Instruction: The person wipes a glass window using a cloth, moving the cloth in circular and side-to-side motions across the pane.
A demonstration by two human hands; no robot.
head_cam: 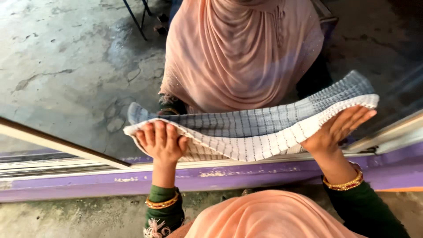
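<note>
A white cloth with a grey check pattern [251,143] is stretched flat against a glass pane [70,75]. My left hand [161,142] presses its left end, fingers curled over the edge. The cloth's right end is held to the glass by my right hand [339,128], fingers extended under the corner. Both wrists carry gold bangles over dark green sleeves. The glass mirrors the cloth and a person in a peach scarf [238,53].
A purple frame [246,176] runs along the bottom of the pane, with a pale metal rail [57,143] slanting at the left. Cracked concrete floor [79,218] lies below. My peach scarf [264,220] fills the lower middle.
</note>
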